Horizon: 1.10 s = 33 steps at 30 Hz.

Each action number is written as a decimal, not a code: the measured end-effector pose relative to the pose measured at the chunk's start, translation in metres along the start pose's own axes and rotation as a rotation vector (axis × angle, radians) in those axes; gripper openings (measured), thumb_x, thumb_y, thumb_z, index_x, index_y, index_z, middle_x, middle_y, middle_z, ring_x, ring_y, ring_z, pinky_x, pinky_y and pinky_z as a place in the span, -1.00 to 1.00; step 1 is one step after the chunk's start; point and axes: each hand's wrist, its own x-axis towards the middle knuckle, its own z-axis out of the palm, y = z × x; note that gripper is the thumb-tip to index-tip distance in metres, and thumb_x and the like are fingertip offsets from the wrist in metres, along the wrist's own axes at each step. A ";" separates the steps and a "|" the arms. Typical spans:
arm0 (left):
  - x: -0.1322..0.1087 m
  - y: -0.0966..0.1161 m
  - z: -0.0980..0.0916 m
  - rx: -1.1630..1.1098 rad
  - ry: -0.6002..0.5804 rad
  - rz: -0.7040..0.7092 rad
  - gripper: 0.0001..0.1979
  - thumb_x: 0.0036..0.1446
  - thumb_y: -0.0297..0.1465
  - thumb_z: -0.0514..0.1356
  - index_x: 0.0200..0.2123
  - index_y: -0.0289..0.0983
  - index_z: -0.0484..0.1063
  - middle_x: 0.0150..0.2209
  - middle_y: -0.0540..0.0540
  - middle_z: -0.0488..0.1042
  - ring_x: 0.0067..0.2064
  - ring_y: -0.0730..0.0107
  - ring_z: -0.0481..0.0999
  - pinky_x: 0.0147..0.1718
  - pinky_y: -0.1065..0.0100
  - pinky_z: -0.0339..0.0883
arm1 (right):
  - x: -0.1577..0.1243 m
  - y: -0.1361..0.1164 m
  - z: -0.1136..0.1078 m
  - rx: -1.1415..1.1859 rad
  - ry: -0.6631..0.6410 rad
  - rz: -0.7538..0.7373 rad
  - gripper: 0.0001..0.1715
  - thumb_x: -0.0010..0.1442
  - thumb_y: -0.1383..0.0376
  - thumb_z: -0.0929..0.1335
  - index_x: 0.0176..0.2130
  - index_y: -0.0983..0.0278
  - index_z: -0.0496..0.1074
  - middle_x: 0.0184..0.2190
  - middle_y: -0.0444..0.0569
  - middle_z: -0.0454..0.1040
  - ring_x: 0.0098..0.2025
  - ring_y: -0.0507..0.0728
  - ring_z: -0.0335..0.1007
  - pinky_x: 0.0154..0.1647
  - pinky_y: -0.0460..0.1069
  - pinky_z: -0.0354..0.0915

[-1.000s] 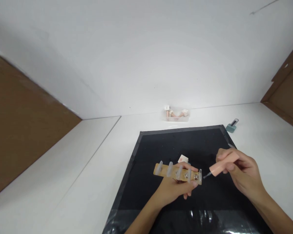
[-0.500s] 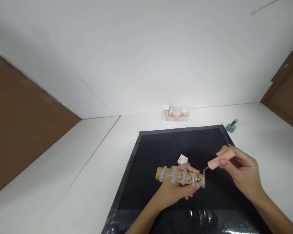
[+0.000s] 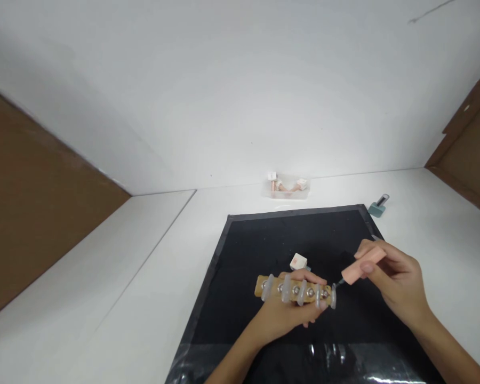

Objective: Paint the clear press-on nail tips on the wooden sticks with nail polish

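My left hand is closed around a wooden nail tip stand, a narrow bar with metal studs. Several pale, translucent false nails stick up along it. In my right hand is a peach nail polish brush cap, pinched between thumb and fingers. Its dark bristle end reaches down-left to the rightmost false nail and appears to touch it. Just behind the stand, a white square-topped polish bottle sits on the black mat, partly hidden by my left hand.
A black mat covers the middle of the white table. At the back, a clear tray holds several peach-and-white bottles. A teal object with an upright grey part stands beyond the mat's right corner. Brown panels flank both sides.
The brush cap has shifted slightly down and tilted, bringing its bristles from the top of the rightmost false nail to its right side. My left hand and the stand have stayed put.
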 end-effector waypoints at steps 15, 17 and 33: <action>0.002 -0.002 0.002 0.206 0.020 0.086 -0.77 -0.12 -0.38 0.30 -0.32 -0.31 0.50 -0.55 0.01 0.43 -0.57 0.55 0.34 -0.63 0.52 0.24 | -0.003 0.005 -0.003 -0.019 -0.199 -0.090 -0.63 0.17 0.22 0.36 -0.62 0.24 0.42 -0.67 -0.10 0.39 -0.58 0.05 0.25 -0.59 -0.05 0.20; 0.002 0.000 0.003 0.232 0.019 0.101 -0.79 -0.12 -0.39 0.29 -0.33 -0.30 0.51 -0.57 0.02 0.42 -0.56 0.53 0.35 -0.62 0.52 0.22 | -0.002 0.004 -0.004 0.009 -0.278 -0.105 -0.61 0.18 0.19 0.36 -0.63 0.25 0.42 -0.68 -0.10 0.39 -0.59 0.04 0.25 -0.60 -0.06 0.21; 0.003 0.004 0.005 0.303 0.024 0.097 -0.83 -0.12 -0.42 0.28 -0.37 -0.30 0.51 -0.49 -0.01 0.50 -0.49 0.48 0.41 -0.46 0.45 0.30 | 0.001 -0.001 -0.002 -0.056 -0.262 -0.165 -0.61 0.18 0.24 0.36 -0.64 0.25 0.39 -0.71 -0.12 0.38 -0.63 0.02 0.25 -0.63 -0.08 0.21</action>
